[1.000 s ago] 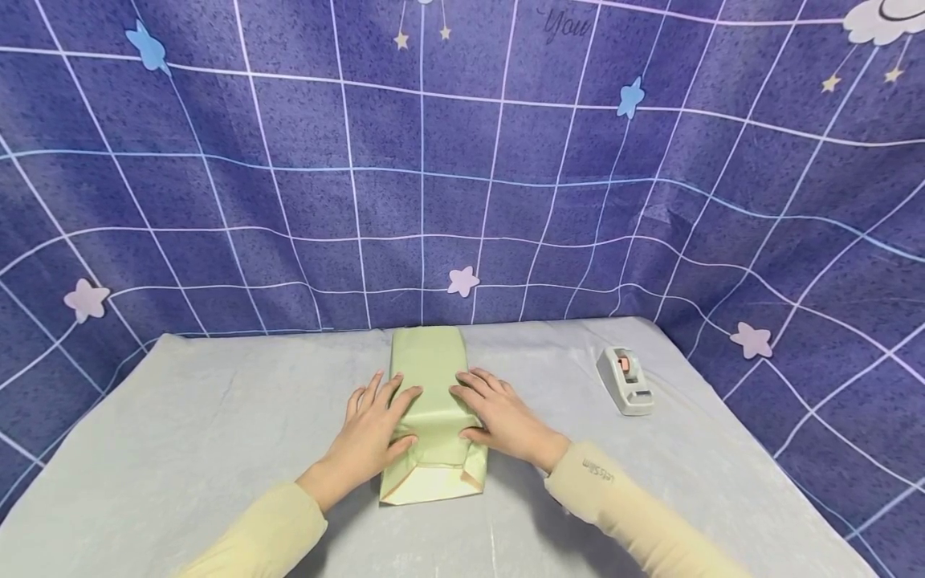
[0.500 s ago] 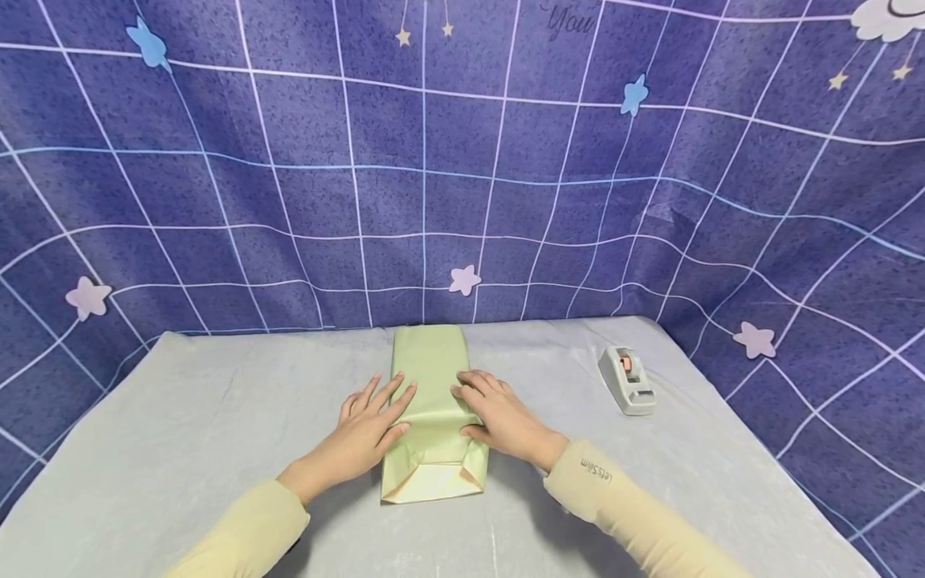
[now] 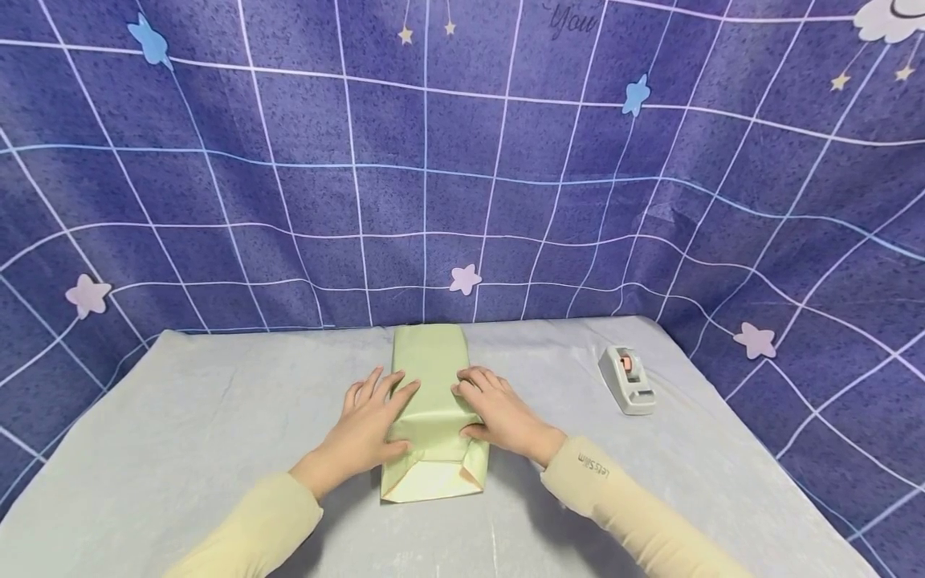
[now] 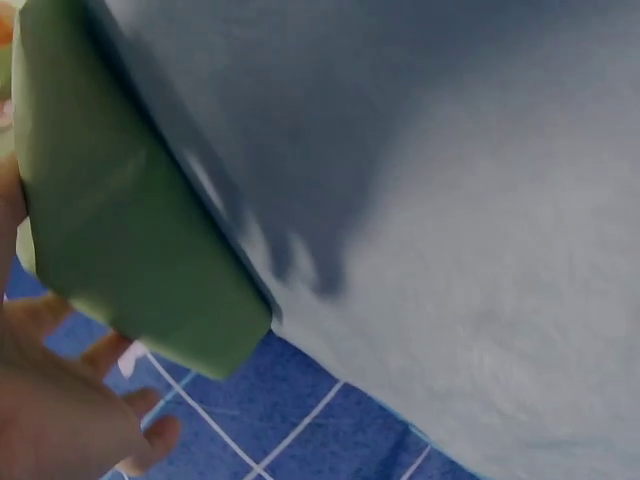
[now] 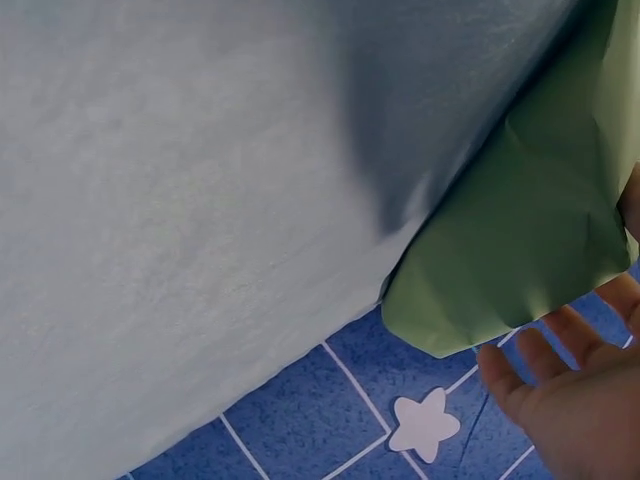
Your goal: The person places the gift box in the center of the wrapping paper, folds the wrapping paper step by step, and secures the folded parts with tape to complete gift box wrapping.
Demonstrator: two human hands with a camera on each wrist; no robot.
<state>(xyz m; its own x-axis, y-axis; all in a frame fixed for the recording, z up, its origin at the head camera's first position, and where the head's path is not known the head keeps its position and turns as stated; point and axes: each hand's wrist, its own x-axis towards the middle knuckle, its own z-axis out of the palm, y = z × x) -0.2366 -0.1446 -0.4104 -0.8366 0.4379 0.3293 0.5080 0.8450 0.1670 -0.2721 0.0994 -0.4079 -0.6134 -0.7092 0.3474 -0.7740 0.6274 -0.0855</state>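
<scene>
A long package in light green wrapping paper [image 3: 431,357] lies on the cloth-covered table, pointing away from me. Its near end has folded corners and a pale flap spread toward me. My left hand [image 3: 361,425] rests along the package's left edge, fingers spread and thumb on the top. Across from it, my right hand [image 3: 511,419] lies on the right edge, its fingertips on the paper. Both wrist views show the tall green side of the package [image 4: 130,220], with the fingers of the left hand [image 4: 60,400] and of the right hand [image 5: 580,390] at its upper edge.
A grey-white tape dispenser [image 3: 627,381] with an orange-pink core stands at the right on the grey tablecloth [image 3: 253,401]. Behind the table hangs a blue curtain [image 3: 289,201] with white grid lines and stars.
My left hand slid slightly outward to the left, then came back a little, its thumb spreading lower. The right hand and the package stay almost in place.
</scene>
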